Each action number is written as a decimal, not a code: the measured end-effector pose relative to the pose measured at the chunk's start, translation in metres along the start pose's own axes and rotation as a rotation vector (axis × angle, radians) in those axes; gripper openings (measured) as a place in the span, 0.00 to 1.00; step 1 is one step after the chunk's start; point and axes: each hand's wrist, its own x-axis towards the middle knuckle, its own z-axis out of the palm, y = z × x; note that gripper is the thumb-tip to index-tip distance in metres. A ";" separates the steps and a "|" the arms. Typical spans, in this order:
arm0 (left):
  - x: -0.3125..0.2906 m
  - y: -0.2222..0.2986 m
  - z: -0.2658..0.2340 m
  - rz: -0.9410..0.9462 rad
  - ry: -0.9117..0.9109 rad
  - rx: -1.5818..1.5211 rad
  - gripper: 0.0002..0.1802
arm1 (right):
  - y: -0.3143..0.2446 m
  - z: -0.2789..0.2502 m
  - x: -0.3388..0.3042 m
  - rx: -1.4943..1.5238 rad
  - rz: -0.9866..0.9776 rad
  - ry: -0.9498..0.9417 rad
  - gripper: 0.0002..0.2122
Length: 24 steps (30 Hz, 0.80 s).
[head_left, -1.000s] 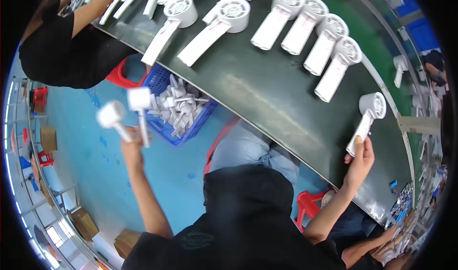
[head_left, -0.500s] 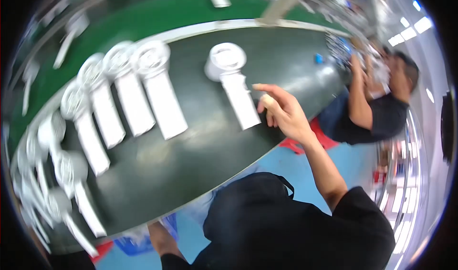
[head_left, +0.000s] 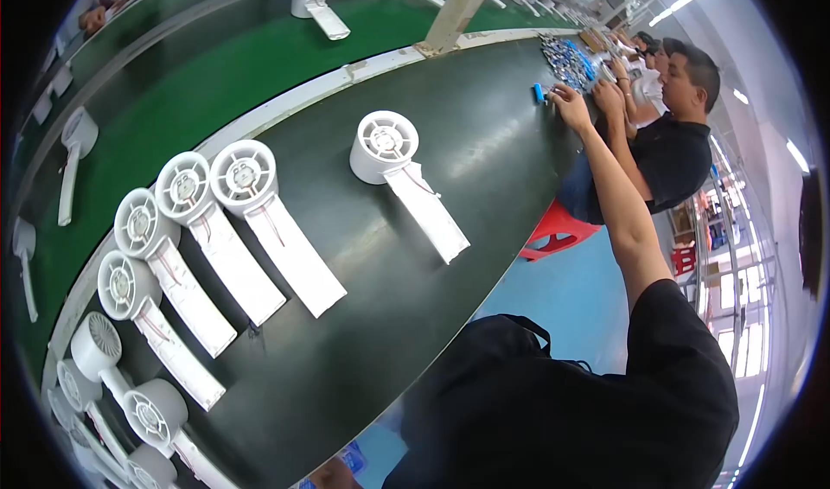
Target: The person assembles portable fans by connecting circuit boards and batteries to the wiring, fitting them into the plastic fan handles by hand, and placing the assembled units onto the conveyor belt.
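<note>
My right arm is stretched far out over the dark green table. My right hand (head_left: 571,108) is closed at the fingertips, at the end of a small blue cylinder (head_left: 539,93) that looks like a battery. Nearer to me lies a white handheld fan (head_left: 387,139), its long handle toward me and thin wires showing at its neck. To its left stands a row of similar white fans (head_left: 245,178), heads away from me and handles toward me. Of my left arm (head_left: 333,474) only a bit of skin shows at the lower edge, by the table; the fingers are hidden.
A pile of small metallic parts (head_left: 564,61) lies at the table's far right. Beside it a co-worker in black (head_left: 674,152) sits near a red stool (head_left: 562,230). Beyond the pale rail (head_left: 346,74), a green conveyor (head_left: 233,65) carries more fans. A post (head_left: 462,9) rises there.
My right hand has gone from beside the single fan's handle to the blue cylinder at the far right. The view has swung, so the fans appear shifted. The picture is sharper.
</note>
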 end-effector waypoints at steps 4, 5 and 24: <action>-0.081 -0.038 -0.060 -0.207 0.031 0.103 0.17 | -0.046 0.013 -0.012 0.006 0.049 0.131 0.23; -0.104 -0.044 -0.076 -0.255 0.037 0.127 0.17 | -0.057 0.013 -0.021 -0.040 -0.003 0.182 0.22; -0.110 0.641 -0.075 0.584 0.229 -0.035 0.23 | -0.318 0.000 -0.256 1.393 -0.435 -1.318 0.30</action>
